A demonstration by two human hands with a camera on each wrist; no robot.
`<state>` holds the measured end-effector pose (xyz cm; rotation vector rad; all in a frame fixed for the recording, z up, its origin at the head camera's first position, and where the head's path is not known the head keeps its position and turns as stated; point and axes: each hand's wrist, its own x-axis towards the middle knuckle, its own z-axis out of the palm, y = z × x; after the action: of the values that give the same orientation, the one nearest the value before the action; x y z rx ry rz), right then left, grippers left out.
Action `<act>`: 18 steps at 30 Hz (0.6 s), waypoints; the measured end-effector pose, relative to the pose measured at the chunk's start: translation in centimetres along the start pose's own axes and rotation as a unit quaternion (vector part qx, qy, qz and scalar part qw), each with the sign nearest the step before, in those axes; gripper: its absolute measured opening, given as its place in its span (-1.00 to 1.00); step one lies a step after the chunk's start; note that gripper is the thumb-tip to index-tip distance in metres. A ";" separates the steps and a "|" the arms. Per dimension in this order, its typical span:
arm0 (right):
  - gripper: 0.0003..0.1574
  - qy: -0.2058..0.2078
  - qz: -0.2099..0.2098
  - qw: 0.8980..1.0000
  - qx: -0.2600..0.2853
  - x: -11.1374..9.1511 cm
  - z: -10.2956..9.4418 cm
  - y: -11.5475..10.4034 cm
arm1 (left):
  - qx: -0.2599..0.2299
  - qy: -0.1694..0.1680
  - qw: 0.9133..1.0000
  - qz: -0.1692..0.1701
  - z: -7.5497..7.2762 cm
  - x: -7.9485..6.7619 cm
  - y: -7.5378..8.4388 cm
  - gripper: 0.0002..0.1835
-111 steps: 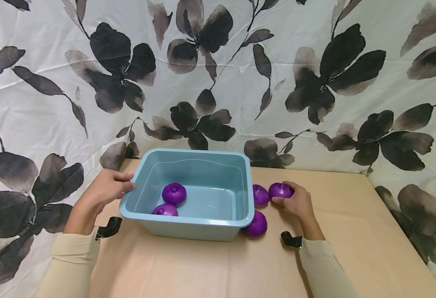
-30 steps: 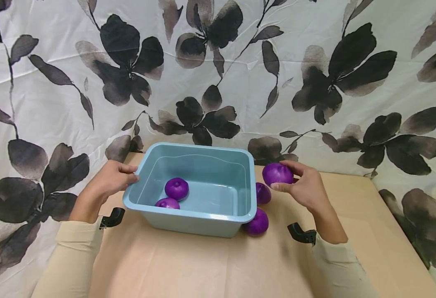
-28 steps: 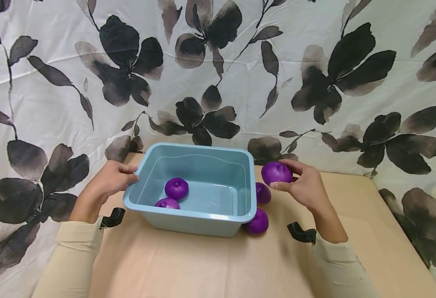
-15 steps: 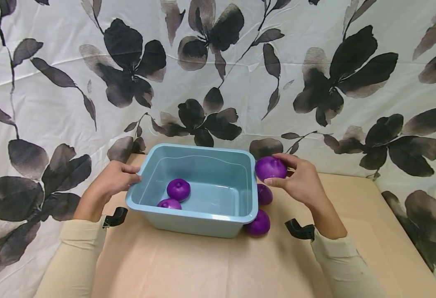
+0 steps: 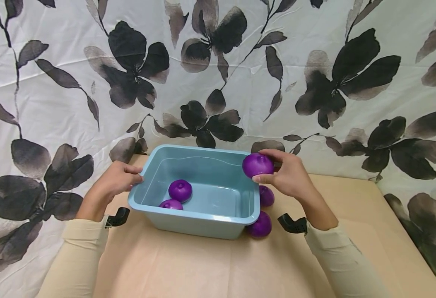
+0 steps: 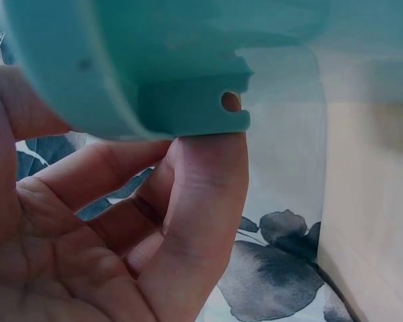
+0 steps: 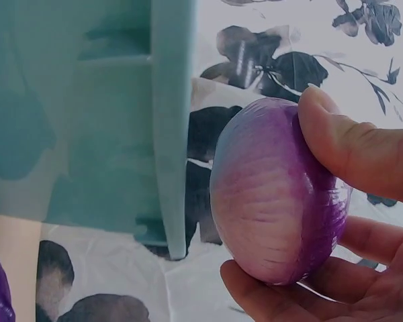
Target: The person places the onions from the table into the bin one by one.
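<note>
A light blue plastic tub (image 5: 191, 225) stands on the table, its left rim pinched by my left hand (image 5: 115, 181). In the left wrist view the thumb and fingers (image 6: 208, 201) press on the underside of that rim. My right hand (image 5: 292, 176) grips a purple onion (image 5: 256, 165) between thumb and fingers, at the tub's right rim. The right wrist view shows this onion (image 7: 275, 194) with a paler side, raised off the table. Inside the tub, at its left, lie two more onions, one whole onion (image 5: 180, 190) and one partly hidden by the front wall (image 5: 171, 204).
Two further onions sit on the table against the tub's right side: a rear onion (image 5: 266, 195) and a front onion (image 5: 260, 225), both partly covered by the tub. A floral cloth (image 5: 255, 82) hangs behind the tan table (image 5: 188, 269).
My right hand has picked an onion up from the table on the right and carried it up and left to the tub's rim. My left hand keeps its hold on the rim.
</note>
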<state>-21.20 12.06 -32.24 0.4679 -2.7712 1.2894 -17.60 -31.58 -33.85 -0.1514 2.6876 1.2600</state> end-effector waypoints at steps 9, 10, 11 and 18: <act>-0.03 -0.020 -0.024 0.999 -0.024 1.5 0.7 -1.7 | 0.001 0.002 1.000 -0.001 0.0 -0.1 0.1 -0.51; -0.03 -0.022 -0.029 0.999 -0.023 1.7 0.8 -1.9 | 0.001 0.002 1.000 0.000 0.0 -0.2 0.1 -0.51; -0.03 -0.025 -0.032 0.999 -0.019 1.8 0.9 -2.2 | 0.000 0.002 1.000 -0.001 0.0 -0.2 0.1 -0.51; -0.04 -0.043 -0.042 0.998 -0.008 3.0 1.5 -3.9 | 0.001 0.001 1.000 0.005 0.0 -0.3 0.0 -0.51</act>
<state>-22.82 7.84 -29.79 0.6474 -2.7942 1.2572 -17.36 -31.59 -33.74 -0.1400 2.6945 1.2597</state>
